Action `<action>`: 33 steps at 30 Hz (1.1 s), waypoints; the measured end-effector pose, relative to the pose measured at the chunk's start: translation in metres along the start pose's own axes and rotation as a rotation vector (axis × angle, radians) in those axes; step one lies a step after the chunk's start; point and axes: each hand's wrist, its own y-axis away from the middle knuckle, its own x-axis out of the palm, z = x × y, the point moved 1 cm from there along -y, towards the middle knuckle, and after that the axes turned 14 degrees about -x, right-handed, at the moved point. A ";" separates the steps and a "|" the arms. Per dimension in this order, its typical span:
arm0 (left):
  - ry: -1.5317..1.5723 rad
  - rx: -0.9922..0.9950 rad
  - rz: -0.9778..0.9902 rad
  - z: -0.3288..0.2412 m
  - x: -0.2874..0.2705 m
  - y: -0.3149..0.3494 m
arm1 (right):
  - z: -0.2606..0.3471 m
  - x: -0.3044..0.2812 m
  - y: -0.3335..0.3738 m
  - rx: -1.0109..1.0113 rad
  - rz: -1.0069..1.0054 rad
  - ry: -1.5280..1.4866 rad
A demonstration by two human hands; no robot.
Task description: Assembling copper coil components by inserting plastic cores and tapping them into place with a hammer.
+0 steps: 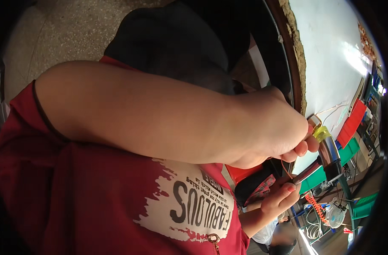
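My left arm crosses the view from the left. The fingers of my left hand are closed beside a yellow translucent band on a shiny, curved metal piece with a dark end. From under these fingers a thin reddish wire runs down toward my right hand. Lower down, my right hand is closed, thumb extended, around the near end of a dark, glossy rod. The rod's far end meets the metal piece. My left fingers hide what they pinch.
A white tabletop with a rough, chipped edge lies at the right. Beyond it are a red bin, green bins, a coiled orange hose and a small fan. Another person is at the bottom.
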 end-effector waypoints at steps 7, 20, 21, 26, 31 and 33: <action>-0.014 0.022 -0.013 0.000 -0.002 0.005 | 0.004 -0.004 0.005 0.066 -0.146 -0.288; -0.057 0.031 -0.014 0.000 -0.004 -0.003 | -0.004 -0.026 0.008 0.100 0.117 0.124; -0.057 0.031 -0.014 0.000 -0.003 -0.003 | -0.004 -0.024 0.007 0.100 0.118 0.123; -0.035 0.048 0.001 0.001 -0.002 -0.002 | 0.004 -0.004 -0.002 -0.125 -0.027 0.343; -0.133 -0.044 -0.083 0.002 -0.002 -0.003 | 0.004 -0.014 0.004 -0.064 -0.111 0.141; -0.091 -0.059 -0.066 0.000 -0.002 -0.008 | 0.004 -0.014 -0.001 -0.075 -0.033 0.260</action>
